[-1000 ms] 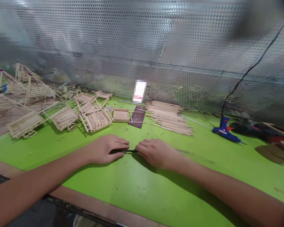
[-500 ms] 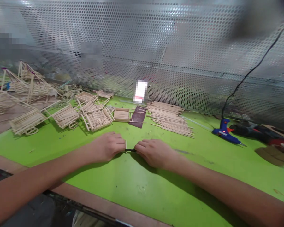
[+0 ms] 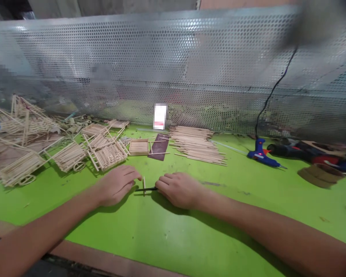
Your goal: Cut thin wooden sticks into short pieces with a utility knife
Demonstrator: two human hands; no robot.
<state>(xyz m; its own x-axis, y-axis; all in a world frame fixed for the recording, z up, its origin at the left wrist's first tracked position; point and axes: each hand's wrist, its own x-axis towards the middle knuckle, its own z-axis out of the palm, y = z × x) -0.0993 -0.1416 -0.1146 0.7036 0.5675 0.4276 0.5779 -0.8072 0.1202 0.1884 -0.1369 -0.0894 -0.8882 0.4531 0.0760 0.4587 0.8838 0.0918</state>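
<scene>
My right hand [image 3: 177, 189] is closed around a slim dark knife-like tool [image 3: 147, 189], whose thin end points left. Crossing that tool is a short wooden stick [image 3: 144, 181] on the green tabletop; whether the blade touches it I cannot tell. Just left of the stick, my left hand [image 3: 115, 187] hovers low over the table or rests on it, fingers loosely extended and apart from the stick. Nothing shows in the left hand. The tool's handle is hidden inside my right fist.
Small stick-built carts [image 3: 108, 154] stand at the left, beside a stick tray [image 3: 138, 147]. Behind my right hand lie a brown sheet [image 3: 160, 144] and a stick pile [image 3: 196, 144]. At the right are a blue glue gun [image 3: 261, 152] and a dark power tool [image 3: 302, 152]. Perforated metal [image 3: 161, 50] rises behind.
My left hand has let go of the short stick and drawn left, its fingers opening. The right hand keeps its hold on the dark tool. The camera view has shifted.
</scene>
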